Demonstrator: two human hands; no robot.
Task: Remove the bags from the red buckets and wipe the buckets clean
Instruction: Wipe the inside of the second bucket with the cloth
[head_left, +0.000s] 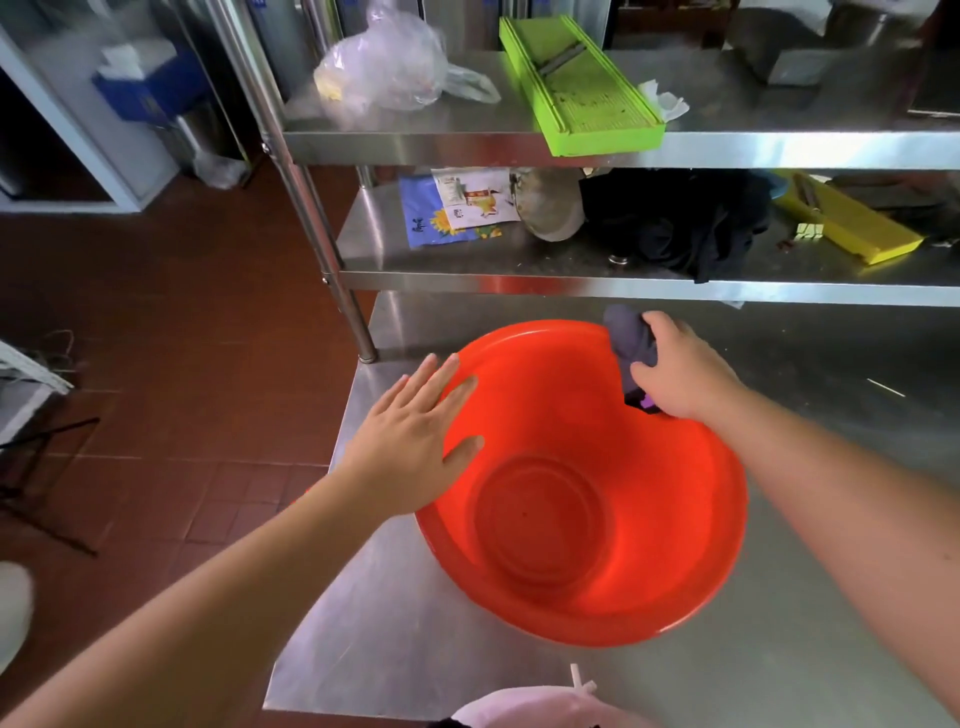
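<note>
Right hand (680, 364) clutches crumpled cloth (631, 338); glossy bucket (597, 519).

A commercial kitchen's prep area.
Stainless steel table (395, 623) and shelves (467, 140) — two mandoline slicers, green (582, 88) and yellow (852, 228) — stood over red floor tiles (156, 312).

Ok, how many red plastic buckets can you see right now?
1. The round red plastic bucket sits on the steel table, left hand flat on its rim, right hand pressing a grey cloth inside. Others may be off-frame.
</note>
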